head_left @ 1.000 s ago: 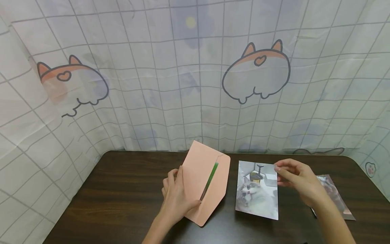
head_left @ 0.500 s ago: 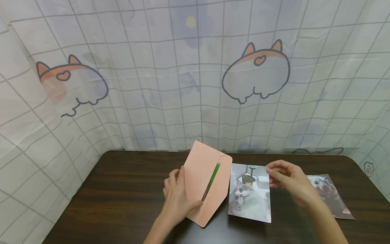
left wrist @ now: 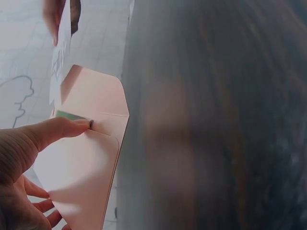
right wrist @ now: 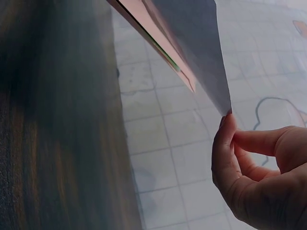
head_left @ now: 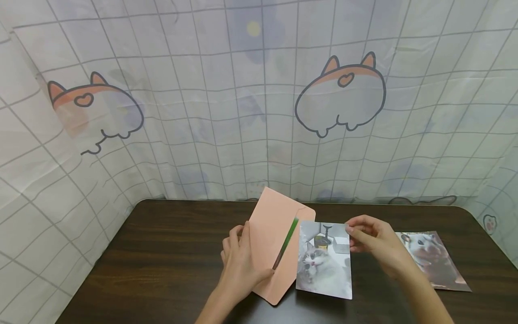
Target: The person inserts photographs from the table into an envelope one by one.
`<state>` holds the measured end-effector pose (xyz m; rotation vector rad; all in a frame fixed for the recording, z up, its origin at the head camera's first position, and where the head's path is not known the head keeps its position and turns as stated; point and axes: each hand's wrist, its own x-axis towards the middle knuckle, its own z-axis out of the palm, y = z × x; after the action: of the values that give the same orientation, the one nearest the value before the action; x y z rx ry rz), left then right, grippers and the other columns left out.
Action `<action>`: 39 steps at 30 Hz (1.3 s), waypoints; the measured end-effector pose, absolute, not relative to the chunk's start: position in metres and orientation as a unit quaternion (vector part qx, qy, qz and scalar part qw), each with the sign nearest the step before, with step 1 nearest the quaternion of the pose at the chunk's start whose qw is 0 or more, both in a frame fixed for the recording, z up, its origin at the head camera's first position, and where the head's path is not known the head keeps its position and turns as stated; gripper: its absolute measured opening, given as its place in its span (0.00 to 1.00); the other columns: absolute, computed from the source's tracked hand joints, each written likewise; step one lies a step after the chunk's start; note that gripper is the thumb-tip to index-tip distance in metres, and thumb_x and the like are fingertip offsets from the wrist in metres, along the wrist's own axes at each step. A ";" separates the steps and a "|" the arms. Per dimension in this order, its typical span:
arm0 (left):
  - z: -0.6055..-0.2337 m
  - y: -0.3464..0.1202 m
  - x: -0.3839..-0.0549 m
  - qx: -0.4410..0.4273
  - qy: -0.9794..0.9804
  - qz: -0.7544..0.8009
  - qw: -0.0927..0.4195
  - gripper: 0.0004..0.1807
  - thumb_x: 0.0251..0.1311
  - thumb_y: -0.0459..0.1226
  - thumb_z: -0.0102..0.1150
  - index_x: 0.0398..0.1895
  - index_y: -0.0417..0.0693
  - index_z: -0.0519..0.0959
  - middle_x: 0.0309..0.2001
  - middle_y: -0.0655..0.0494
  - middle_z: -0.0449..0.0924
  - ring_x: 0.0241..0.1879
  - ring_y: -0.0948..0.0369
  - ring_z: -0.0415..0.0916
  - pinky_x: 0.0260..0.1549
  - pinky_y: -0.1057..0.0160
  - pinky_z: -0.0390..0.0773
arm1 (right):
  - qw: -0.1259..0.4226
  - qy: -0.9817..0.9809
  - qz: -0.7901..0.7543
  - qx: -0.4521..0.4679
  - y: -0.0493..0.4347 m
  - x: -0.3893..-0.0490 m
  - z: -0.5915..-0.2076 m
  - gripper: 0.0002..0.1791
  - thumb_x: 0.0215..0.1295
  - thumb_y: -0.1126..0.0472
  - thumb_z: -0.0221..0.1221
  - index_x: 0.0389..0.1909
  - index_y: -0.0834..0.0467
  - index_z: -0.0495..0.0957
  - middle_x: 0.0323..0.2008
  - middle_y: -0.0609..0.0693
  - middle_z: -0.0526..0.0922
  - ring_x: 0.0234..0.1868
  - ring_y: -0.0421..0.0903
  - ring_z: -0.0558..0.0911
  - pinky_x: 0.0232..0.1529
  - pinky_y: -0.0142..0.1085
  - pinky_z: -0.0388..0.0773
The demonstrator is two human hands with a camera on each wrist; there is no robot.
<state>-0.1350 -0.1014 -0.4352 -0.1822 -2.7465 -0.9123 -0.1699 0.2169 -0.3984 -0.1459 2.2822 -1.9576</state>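
Observation:
My left hand (head_left: 238, 270) grips a pink envelope (head_left: 269, 220), thumb over its opening and fingers behind it. The envelope's flap is open, and a green-edged strip (head_left: 286, 243) of something inside shows in the slot. By its upper right corner, my right hand (head_left: 374, 243) pinches a photo card (head_left: 325, 270) with a white-and-grey cat on it. This card hangs above the table, its left edge overlapping the envelope's flap in the head view. Seen from the right wrist, the card's plain back (right wrist: 196, 43) is turned toward the camera.
Another picture card (head_left: 439, 261), with a furry animal on it, lies on the dark wooden table (head_left: 162, 261) beyond my right wrist. A white grid-patterned curtain (head_left: 226, 112) with cartoon animals stands behind the table's far edge.
My right hand has moved left with the cat card, from beside the envelope to over its flap. My left hand and the envelope have shifted slightly right. More of the other card now shows.

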 end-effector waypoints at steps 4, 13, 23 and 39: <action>-0.435 -0.099 -0.133 -0.066 -0.940 -0.313 0.119 0.69 0.31 0.39 0.91 0.80 0.34 0.59 0.70 0.38 0.61 0.59 0.40 0.62 0.49 0.42 0.67 | 0.067 0.755 -0.651 -0.046 0.214 -0.169 -0.399 0.08 0.77 0.68 0.58 0.50 0.69 0.77 0.34 0.45 0.81 0.32 0.41 0.81 0.37 0.35 0.86; -0.435 -0.095 -0.131 -0.071 -0.940 -0.308 0.125 0.68 0.31 0.38 0.91 0.79 0.31 0.59 0.69 0.36 0.61 0.58 0.39 0.62 0.48 0.42 0.67 | 0.070 0.758 -0.647 -0.042 0.209 -0.168 -0.400 0.13 0.77 0.67 0.58 0.53 0.74 0.75 0.33 0.46 0.81 0.32 0.41 0.82 0.38 0.36 0.87; -0.435 -0.093 -0.128 -0.071 -0.938 -0.312 0.130 0.69 0.31 0.38 0.91 0.79 0.32 0.59 0.69 0.36 0.61 0.58 0.39 0.62 0.48 0.42 0.66 | 0.071 0.758 -0.647 -0.029 0.205 -0.167 -0.402 0.15 0.77 0.67 0.59 0.54 0.75 0.74 0.34 0.48 0.82 0.32 0.43 0.83 0.38 0.37 0.87; -0.435 -0.090 -0.129 -0.058 -0.937 -0.323 0.120 0.69 0.31 0.39 0.92 0.80 0.33 0.59 0.71 0.36 0.60 0.61 0.38 0.61 0.50 0.40 0.66 | 0.054 0.748 -0.661 -0.002 0.194 -0.165 -0.406 0.14 0.76 0.70 0.57 0.54 0.77 0.74 0.34 0.48 0.83 0.33 0.42 0.83 0.37 0.35 0.87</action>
<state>-0.1288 -0.0899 -0.4353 -0.1682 -2.7384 -0.9447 -0.1650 0.1943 -0.4064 -0.0067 2.2733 -2.0088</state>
